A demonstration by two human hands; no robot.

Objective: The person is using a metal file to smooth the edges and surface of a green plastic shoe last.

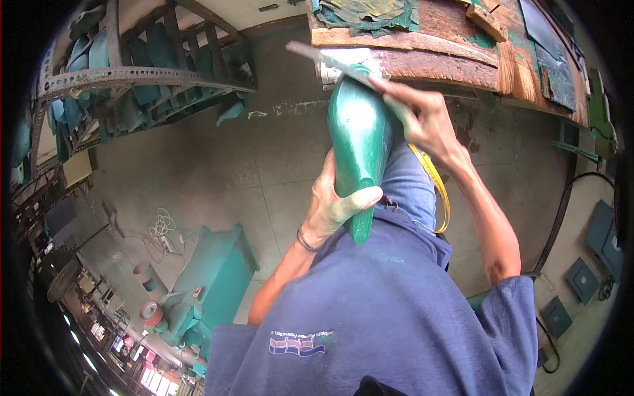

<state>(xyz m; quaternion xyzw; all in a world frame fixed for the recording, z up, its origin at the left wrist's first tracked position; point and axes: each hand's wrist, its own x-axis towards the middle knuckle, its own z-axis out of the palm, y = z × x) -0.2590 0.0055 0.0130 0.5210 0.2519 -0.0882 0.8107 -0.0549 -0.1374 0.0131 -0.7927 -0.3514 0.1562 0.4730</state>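
A shiny green shoe last [360,135] stands out in front of my body, its broad end against the bench edge and its narrow end toward my shirt. My left hand [330,203] is closed around the narrow part, thumb across the top. In my right hand [426,117] is one end of a long flat file [323,58]. It lies slantwise over the far end of the last, its free tip pointing left. Whether the file touches the last's surface is hard to tell. A pale pad [350,58] on the bench edge is partly hidden behind them.
The worn wooden bench [436,66] bears a wooden block [487,22] and green-dusted sheets [370,14]. A metal rack [145,78] with green pieces stands at left, a green machine [211,280] at lower left. A yellow tape measure [436,181] hangs beside my leg.
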